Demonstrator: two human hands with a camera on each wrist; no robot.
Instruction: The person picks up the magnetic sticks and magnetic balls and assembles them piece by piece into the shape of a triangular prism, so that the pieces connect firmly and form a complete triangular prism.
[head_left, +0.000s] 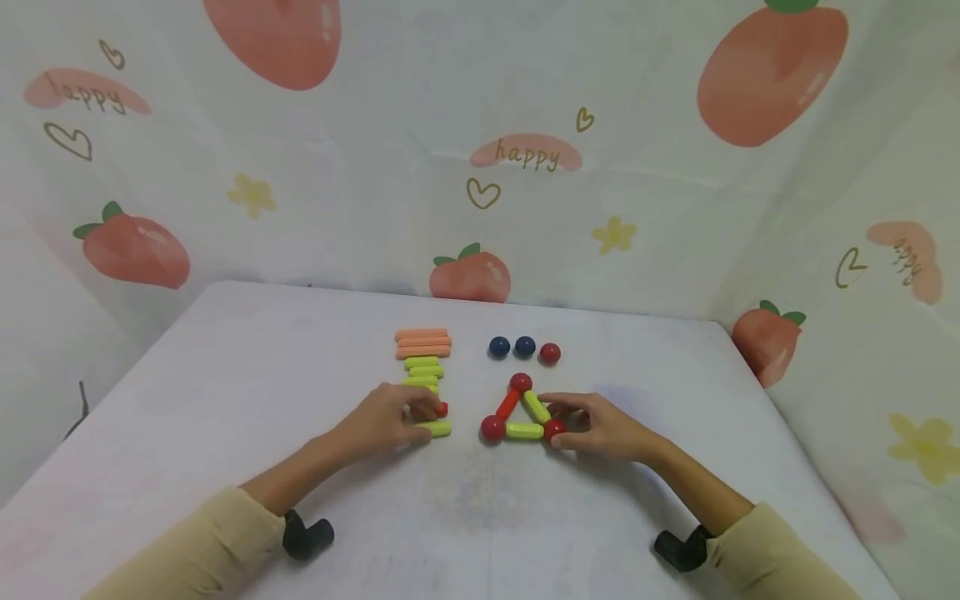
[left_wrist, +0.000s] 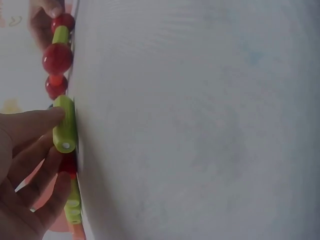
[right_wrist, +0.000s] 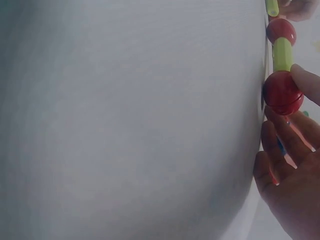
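My left hand (head_left: 384, 419) pinches a short yellow-green rod (left_wrist: 64, 127) with a small hole in its end. Just beyond that rod is a small red piece (head_left: 443, 409), mostly hidden by the fingers. On the right, a triangle of three red balls lies on the table, joined by a red rod (head_left: 508, 404) and two yellow-green rods (head_left: 524, 431). My right hand (head_left: 603, 427) holds the triangle's near right red ball (right_wrist: 283, 93), thumb against its near side and fingers behind. The near left ball (head_left: 492, 428) faces the left hand.
Several yellow-green rods (head_left: 426, 372) lie beyond my left hand, with orange rods (head_left: 423, 342) stacked in a row behind them. Two dark blue balls (head_left: 499, 347) and a loose red ball (head_left: 550, 353) stand behind the triangle. A printed curtain (head_left: 360, 208) hangs behind the white table (head_left: 300, 333).
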